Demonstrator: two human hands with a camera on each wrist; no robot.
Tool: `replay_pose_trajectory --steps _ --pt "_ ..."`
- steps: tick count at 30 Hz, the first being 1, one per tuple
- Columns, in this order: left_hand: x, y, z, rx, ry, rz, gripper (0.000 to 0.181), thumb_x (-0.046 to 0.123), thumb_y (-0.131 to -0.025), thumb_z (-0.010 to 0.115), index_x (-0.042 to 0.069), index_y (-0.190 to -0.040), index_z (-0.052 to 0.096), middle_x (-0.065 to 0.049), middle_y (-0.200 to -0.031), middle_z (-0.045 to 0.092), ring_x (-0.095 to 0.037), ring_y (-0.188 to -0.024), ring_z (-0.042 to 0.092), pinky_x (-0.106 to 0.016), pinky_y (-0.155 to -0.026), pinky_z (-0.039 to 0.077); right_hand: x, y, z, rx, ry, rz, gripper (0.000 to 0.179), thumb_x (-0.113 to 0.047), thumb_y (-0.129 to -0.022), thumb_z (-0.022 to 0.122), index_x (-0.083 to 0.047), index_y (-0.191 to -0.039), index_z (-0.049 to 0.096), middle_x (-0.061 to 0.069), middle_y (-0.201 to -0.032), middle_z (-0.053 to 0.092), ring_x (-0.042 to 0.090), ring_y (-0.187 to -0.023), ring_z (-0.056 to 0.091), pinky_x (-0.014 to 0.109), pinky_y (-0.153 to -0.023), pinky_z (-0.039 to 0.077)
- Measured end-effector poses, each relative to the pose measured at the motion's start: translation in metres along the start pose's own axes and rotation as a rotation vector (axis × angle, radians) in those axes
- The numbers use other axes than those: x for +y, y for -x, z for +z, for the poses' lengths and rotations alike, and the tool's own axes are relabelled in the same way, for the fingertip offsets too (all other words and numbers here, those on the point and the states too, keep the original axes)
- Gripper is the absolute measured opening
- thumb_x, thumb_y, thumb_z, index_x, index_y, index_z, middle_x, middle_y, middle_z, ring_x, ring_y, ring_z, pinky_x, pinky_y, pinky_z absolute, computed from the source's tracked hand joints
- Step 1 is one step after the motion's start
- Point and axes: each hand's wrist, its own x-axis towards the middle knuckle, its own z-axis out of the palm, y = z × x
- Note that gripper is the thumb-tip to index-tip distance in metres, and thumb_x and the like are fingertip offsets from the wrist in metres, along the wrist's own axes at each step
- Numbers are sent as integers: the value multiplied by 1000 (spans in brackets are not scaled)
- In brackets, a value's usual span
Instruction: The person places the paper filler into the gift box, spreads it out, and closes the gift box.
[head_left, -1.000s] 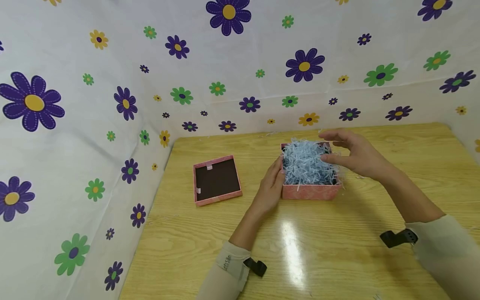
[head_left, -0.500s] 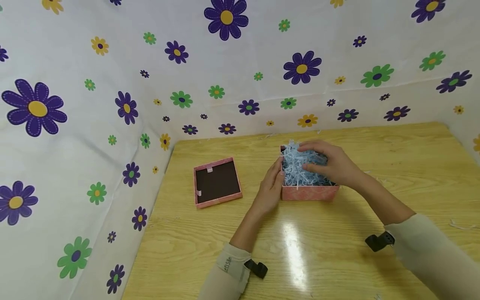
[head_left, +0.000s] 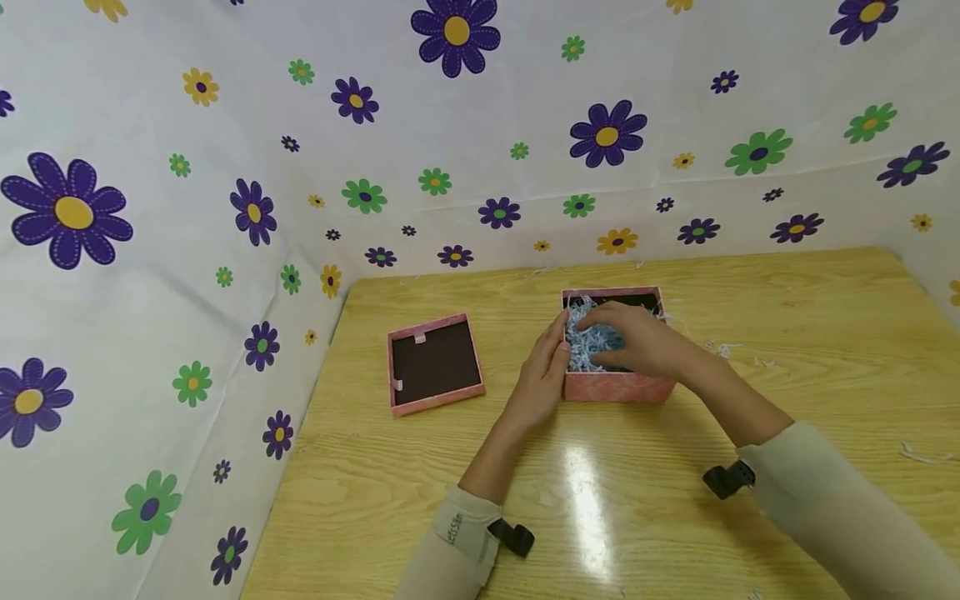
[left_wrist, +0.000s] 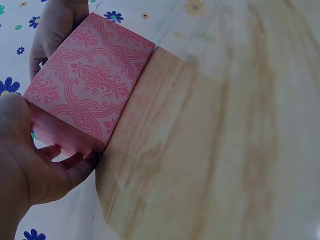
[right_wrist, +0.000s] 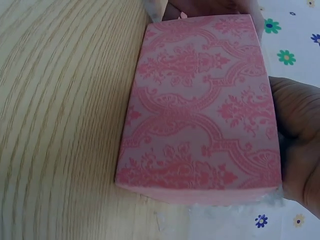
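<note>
A pink box (head_left: pixel 618 387) with a damask-like pattern stands uncovered on the table, light blue shredded paper (head_left: pixel 581 358) bunched in its left half. My left hand (head_left: pixel 538 375) lies along the box's left wall, thumb by the rim; the left wrist view shows its fingers (left_wrist: pixel 75 167) pressed to the side near the bottom. My right hand (head_left: pixel 637 337) reaches into the box from the right, thumb and fingers curled about the shredded paper. In the right wrist view the box's front (right_wrist: pixel 200 110) hides most of that hand (right_wrist: pixel 302 140).
The box lid (head_left: pixel 437 362), dark inside with two pale tabs, lies upturned left of the box. Paper shreds (head_left: pixel 723 348) are scattered to the box's right. A flower-printed white cloth (head_left: pixel 450 150) hangs behind the wooden table (head_left: pixel 405 475) and along its left.
My right hand has come from above the box's right edge down into it and leftward. The shredded paper is pushed left, baring the dark interior at the back. The left hand stays put.
</note>
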Motion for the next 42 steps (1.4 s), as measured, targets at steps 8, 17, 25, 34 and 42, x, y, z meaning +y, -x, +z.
replay_pose_trajectory --steps 8,17,25,34,42 --pt "-1 2 1 18 2 -8 55 44 -117 29 39 -170 18 11 -174 21 -22 -160 23 -62 -124 27 2 -9 9 -48 42 31 47 -7 -93 81 0 -137 67 22 -140 65 45 -132 58 62 -108 47" --pt "1 1 2 13 -9 1 56 44 -116 31 40 -170 17 11 -174 21 -20 -161 21 -58 -126 24 1 23 -26 151 -90 12 41 -5 -96 78 -5 -135 69 17 -140 66 41 -129 60 60 -104 52" --pt "-2 0 -1 15 -18 2 55 43 -117 30 40 -170 16 13 -174 20 -18 -161 19 -55 -127 23 36 56 -51 319 -322 198 48 -16 -101 74 -12 -147 60 7 -152 55 33 -142 50 38 -112 48" --pt "-2 1 1 22 -8 -6 56 44 -116 31 41 -170 17 12 -174 21 -17 -161 19 -55 -128 22 58 75 -33 123 -451 187 76 -12 -99 77 -7 -163 37 20 -169 32 56 -146 40 48 -107 49" --pt "-1 0 2 20 -11 7 56 45 -116 31 39 -170 17 12 -174 21 -17 -161 19 -55 -128 22 50 87 -27 253 -352 166 37 -9 -98 77 -2 -133 67 19 -132 66 23 -114 69 16 -84 56"
